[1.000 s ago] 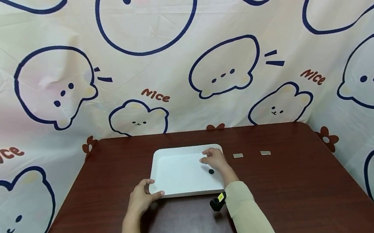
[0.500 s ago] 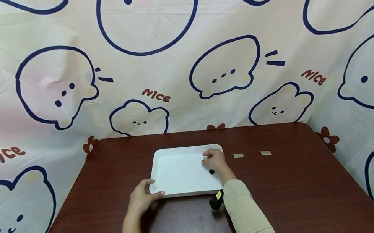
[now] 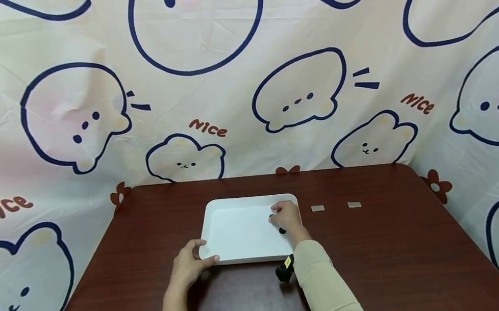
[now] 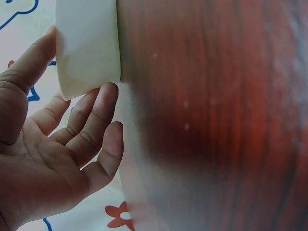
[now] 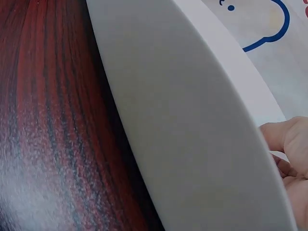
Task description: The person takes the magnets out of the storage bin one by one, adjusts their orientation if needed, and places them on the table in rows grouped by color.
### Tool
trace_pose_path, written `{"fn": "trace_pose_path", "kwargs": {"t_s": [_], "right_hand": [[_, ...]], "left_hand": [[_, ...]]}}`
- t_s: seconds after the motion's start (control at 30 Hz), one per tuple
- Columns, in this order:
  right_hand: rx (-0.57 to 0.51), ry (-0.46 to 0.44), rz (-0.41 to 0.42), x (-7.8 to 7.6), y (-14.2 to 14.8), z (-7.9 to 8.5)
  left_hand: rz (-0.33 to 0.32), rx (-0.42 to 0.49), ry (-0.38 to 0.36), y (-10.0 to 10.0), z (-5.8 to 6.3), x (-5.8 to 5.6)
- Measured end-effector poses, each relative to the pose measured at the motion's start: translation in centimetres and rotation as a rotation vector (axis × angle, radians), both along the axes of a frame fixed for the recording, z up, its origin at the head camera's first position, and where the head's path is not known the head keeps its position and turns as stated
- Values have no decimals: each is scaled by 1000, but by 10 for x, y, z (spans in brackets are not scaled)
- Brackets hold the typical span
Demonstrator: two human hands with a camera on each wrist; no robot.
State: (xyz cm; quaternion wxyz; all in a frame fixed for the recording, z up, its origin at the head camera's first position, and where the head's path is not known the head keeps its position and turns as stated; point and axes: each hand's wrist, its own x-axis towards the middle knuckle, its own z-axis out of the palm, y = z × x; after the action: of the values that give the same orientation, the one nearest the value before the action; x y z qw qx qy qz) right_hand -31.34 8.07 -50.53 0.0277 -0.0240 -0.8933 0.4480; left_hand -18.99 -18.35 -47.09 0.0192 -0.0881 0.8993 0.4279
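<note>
A white rectangular tray [image 3: 239, 231] lies on the table. My left hand [image 3: 186, 265] grips its near left corner, thumb on the front side and fingers along the left side; the left wrist view shows the fingers [image 4: 103, 108] bent at the tray's corner. My right hand [image 3: 287, 219] is over the right part of the tray, fingers curled, with a tiny dark piece at the thumb and fingertips, mostly hidden. Just under that hand a small black disc [image 3: 282, 231] sits on the tray, partly covered. In the right wrist view, the tray wall [image 5: 183, 115] hides most of the right hand [image 5: 291, 149].
Two small flat silvery rectangles, a nearer one [image 3: 317, 209] and a farther one [image 3: 354, 205], lie right of the tray on the dark red-brown table [image 3: 403, 251]. A cartoon-printed cloth [image 3: 233, 90] hangs behind the table and at both sides.
My right hand and forearm have shifted slightly nearer and leftward, lower over the tray, now partly covering the black disc. The left hand and tray have stayed in place.
</note>
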Motion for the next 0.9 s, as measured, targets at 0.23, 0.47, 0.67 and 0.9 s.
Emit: {"fn": "trace_pose_path", "kwargs": {"t_s": [0.23, 0.47, 0.67, 0.9], "right_hand": [[-29, -16, 39, -3, -8, 0], [-12, 5, 52, -1, -10, 0], [13, -4, 41, 1, -10, 1], [35, 2, 44, 0, -11, 2]], "left_hand": [[7, 4, -2, -1, 0, 1], [4, -2, 2, 0, -1, 1], [6, -5, 4, 1, -1, 2], [6, -7, 4, 1, 0, 2]]}}
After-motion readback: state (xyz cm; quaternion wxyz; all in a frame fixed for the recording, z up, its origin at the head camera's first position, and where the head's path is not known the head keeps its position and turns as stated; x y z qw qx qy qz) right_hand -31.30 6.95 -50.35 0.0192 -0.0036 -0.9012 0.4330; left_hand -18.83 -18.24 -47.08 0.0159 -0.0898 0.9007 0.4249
